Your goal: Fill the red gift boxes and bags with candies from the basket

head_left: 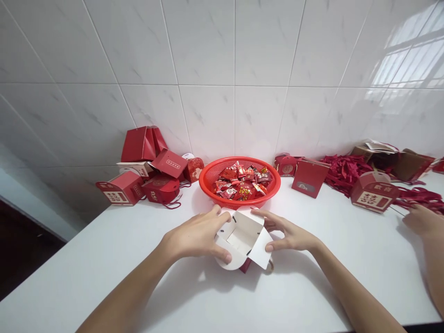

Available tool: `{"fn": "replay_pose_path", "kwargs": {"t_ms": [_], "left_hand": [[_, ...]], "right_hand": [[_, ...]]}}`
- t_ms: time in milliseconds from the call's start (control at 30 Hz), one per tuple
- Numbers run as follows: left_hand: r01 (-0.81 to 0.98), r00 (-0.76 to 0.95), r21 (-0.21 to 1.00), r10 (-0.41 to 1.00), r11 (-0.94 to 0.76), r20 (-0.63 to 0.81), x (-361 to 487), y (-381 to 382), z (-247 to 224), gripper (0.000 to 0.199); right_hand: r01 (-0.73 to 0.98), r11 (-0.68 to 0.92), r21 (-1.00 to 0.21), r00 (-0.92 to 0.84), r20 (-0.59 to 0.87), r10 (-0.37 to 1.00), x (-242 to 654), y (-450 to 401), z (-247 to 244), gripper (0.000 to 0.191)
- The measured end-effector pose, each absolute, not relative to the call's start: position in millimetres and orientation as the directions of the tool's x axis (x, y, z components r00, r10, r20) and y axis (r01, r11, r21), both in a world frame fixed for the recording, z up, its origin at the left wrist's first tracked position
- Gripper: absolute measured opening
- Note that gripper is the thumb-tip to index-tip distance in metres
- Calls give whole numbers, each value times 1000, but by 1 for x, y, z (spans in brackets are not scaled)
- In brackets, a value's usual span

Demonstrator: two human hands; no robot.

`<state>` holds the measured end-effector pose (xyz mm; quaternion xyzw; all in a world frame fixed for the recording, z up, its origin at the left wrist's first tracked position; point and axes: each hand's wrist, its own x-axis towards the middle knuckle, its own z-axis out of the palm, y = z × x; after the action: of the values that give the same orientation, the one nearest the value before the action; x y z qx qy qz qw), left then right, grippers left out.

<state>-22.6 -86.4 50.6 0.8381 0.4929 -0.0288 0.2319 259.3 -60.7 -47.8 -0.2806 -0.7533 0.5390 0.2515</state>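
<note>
Left pile: over on the table's left side, towards the back edge, a heap of red boxes, stacked and tipped at odd angles, one dark cord loop trailing at its front.
Left hand: here's the left hand, half open and curved, thumb on a rounded front flap, fingers at the far side, a light hold.
Open box: between the two hands, out in the middle of the table, sits the white-lined box, mouth up, flaps splayed, a bit of red outside showing below.
Red basket: right behind it, blocking the way to the back edge, the basket, heaped with wrapped sweets; whether box and basket touch, can't tell.
Right hand: and the right hand, loosely spread, thumb against the right flap, a finger reaching the back flap.
Back right: a small red box, a red box with a window, then tangled ribbons crowding the back edge.
Far right: a patterned box stands before the ribbons; beside it, another person's hand, its grip unclear.
</note>
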Motion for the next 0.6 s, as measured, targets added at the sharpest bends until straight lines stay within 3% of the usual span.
{"fn": "replay_pose_path", "kwargs": {"t_ms": [267, 467, 600], "left_hand": [[860, 488, 339, 808, -381, -330, -23, -83, 48, 49], [816, 559, 332, 790, -472, -251, -22, -86, 53, 42], [798, 588, 315, 779, -514, -219, -19, -90, 56, 39]], "right_hand": [[170, 305, -937, -701, 102, 706, 262, -60, -48, 88], [203, 362, -910, -710, 117, 694, 267, -59, -43, 59], [187, 387, -903, -701, 153, 697, 271, -58, -40, 51]]}}
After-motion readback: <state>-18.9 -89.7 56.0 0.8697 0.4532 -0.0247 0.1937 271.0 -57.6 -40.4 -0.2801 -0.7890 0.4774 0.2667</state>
